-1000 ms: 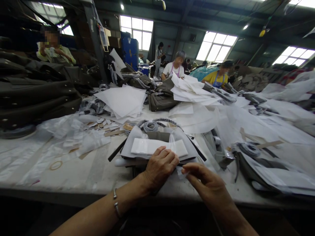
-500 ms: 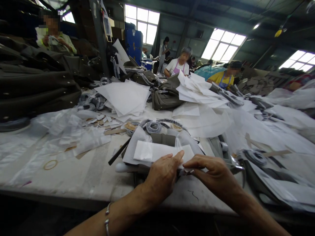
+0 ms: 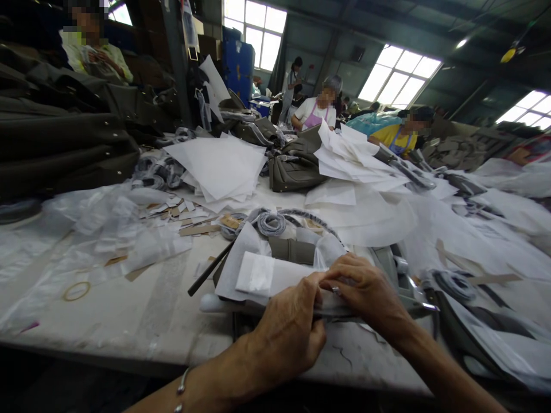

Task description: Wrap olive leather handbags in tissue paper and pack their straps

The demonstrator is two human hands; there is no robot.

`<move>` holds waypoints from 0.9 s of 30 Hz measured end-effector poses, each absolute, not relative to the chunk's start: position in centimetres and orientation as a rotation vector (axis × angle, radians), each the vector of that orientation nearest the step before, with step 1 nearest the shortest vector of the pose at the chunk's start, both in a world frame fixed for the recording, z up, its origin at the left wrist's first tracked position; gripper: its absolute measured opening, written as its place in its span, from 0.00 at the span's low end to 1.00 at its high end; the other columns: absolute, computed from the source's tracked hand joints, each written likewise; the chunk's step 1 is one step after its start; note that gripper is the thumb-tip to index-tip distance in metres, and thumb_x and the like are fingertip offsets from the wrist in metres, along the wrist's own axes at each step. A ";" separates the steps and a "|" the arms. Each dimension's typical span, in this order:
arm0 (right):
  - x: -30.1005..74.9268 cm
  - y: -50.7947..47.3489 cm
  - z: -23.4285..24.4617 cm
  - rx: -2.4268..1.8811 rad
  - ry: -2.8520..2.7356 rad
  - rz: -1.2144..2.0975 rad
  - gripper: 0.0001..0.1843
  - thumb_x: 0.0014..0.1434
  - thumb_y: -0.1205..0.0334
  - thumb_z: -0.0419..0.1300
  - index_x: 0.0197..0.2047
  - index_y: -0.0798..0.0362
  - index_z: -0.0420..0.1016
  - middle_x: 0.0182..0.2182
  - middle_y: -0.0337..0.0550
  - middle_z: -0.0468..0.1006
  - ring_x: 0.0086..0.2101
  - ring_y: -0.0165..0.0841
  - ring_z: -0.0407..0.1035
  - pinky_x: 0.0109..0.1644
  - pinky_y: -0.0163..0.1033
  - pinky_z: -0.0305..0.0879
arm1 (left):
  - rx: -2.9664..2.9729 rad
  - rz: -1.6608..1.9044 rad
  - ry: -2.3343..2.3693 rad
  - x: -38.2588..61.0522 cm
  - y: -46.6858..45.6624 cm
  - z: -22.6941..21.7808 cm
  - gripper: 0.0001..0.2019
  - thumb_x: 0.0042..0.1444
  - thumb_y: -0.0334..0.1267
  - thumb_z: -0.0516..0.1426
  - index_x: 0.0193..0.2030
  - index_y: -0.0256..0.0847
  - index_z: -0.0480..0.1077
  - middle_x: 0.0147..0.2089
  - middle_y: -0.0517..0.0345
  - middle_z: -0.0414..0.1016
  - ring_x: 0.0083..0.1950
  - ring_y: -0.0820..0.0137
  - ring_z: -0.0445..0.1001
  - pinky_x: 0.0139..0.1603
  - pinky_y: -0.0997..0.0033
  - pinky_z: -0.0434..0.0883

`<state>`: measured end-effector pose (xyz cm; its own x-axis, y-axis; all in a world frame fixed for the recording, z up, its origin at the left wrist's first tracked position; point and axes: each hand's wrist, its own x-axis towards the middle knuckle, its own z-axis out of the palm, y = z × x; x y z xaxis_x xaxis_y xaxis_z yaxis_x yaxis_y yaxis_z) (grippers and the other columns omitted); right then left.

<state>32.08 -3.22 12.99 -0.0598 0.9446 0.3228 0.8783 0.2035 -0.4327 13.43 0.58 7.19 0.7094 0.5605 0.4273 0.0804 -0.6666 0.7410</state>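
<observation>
A dark grey-green handbag (image 3: 293,250) lies flat at the near table edge, partly covered by white tissue paper (image 3: 258,274). My left hand (image 3: 288,332) is curled at the bag's near edge, its fingers pinching the white paper. My right hand (image 3: 365,289) meets it from the right, fingers bent over the same paper edge and a small metal part. What sits under the fingers is hidden. A coiled grey strap (image 3: 271,222) rests just behind the bag.
Stacks of white sheets (image 3: 219,169) and another grey handbag (image 3: 295,169) lie further back. Clear plastic bags (image 3: 112,229) and a rubber band (image 3: 76,291) are at left, dark bags (image 3: 64,149) piled far left. A second bag (image 3: 465,332) lies at right. Other people work across the table.
My right hand has moved left and forward onto the bag until it meets my left hand. Both hands have closed tighter on the paper edge. The view has tilted slightly downward.
</observation>
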 end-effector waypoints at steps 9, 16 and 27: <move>32.6 -1.9 11.6 -2.007 -1.671 0.394 0.09 0.49 0.63 0.67 0.21 0.50 0.73 0.26 0.37 0.74 0.35 0.37 0.69 0.43 0.43 0.61 | 2.526 0.806 0.316 13.3 0.6 7.5 0.26 0.52 0.28 0.56 0.59 0.36 0.59 0.49 0.46 0.69 0.44 0.62 0.71 0.44 0.62 0.75; 33.1 -1.5 10.8 -2.110 -1.534 0.535 0.09 0.51 0.57 0.62 0.24 0.50 0.68 0.28 0.39 0.73 0.35 0.37 0.67 0.43 0.41 0.60 | 2.769 1.212 0.197 14.7 1.1 5.5 0.13 0.60 0.28 0.53 0.51 0.29 0.69 0.46 0.45 0.74 0.40 0.64 0.72 0.42 0.64 0.75; 33.8 0.8 10.6 -2.395 -1.434 0.579 0.09 0.52 0.57 0.63 0.31 0.48 0.65 0.23 0.32 0.71 0.27 0.32 0.65 0.32 0.37 0.55 | 2.710 1.310 0.281 15.5 1.5 5.3 0.12 0.62 0.27 0.52 0.49 0.28 0.72 0.41 0.47 0.76 0.36 0.66 0.72 0.38 0.67 0.74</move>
